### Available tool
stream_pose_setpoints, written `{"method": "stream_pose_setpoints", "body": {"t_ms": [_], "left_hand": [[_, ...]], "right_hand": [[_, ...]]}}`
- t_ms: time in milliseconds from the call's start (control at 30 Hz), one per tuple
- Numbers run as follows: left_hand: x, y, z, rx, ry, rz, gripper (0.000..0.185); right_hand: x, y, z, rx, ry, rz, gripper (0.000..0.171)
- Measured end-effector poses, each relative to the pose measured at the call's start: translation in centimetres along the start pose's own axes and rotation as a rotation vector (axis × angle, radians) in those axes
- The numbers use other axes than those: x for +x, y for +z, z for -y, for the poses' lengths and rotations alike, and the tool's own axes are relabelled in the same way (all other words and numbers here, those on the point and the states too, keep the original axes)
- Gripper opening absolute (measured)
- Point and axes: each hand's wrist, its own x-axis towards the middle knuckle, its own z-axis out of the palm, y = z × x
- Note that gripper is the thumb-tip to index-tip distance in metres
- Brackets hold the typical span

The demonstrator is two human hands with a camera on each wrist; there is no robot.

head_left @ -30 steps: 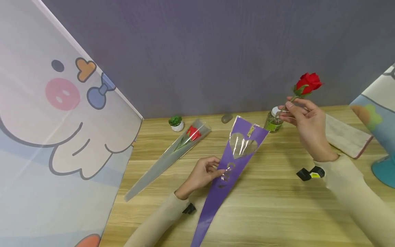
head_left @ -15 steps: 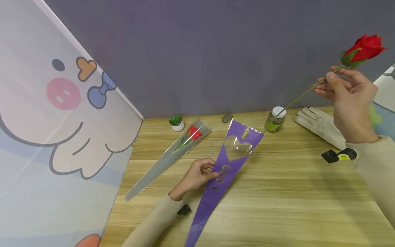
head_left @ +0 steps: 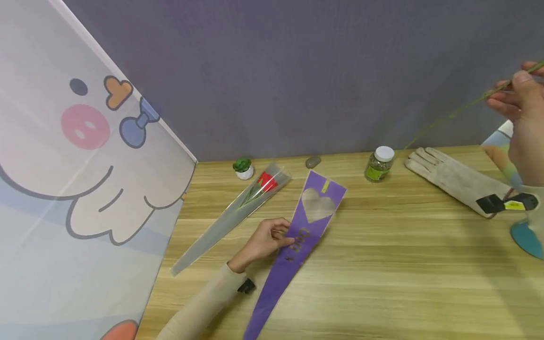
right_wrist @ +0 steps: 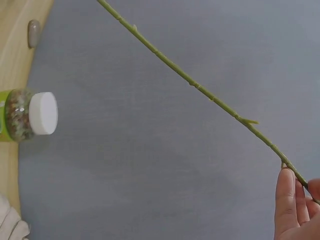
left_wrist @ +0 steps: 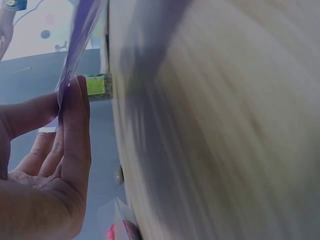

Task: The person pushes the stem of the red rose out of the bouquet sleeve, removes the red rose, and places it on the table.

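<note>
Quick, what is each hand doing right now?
Left hand: pinches the purple sleeve at its edge.
Right hand: pinches the green stem, lifted above the table.

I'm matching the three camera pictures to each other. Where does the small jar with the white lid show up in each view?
Head: jar stands at the table's far edge, right of centre.
Left wrist: jar, a green blur at upper left.
Right wrist: jar at left edge, lying sideways in frame.
Shared landmark: the grey wall.
</note>
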Motion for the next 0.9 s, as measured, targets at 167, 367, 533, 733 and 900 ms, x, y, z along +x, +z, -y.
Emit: {"method": "stream_pose_setpoints", "body": {"t_ms": [167, 367, 533, 733, 900], "left_hand": [[0.4, -0.7, 0.4, 0.042, -0.024, 0.031, 0.022], [0.7, -1.6, 0.6, 0.120, -0.085, 0.049, 0.023], [0.9, -2.3, 1.0, 0.174, -0.100, -0.012, 0.032], [1.1, -3.0, 1.4, 0.296, -0.091, -0.080, 0.043], [1.3, -3.4, 1.1, 0.422, -0.061, -0.090, 0.043]], "right_hand": [[-0.6, -0.8, 0.0, -0.064, 0.061, -0.008, 0.041], [-2.1, -1.2, 0.0, -0.189, 0.052, 0.050, 0.040], [-3.4, -1.4, 0.2, -0.418, 0.071, 0.180, 0.035], [-4.5, -2.0, 0.0, -0.440, 0.167, 0.307, 0.030], [-5.4, -3.1, -1.0, -0.633, 0.202, 0.431, 0.024]]}}
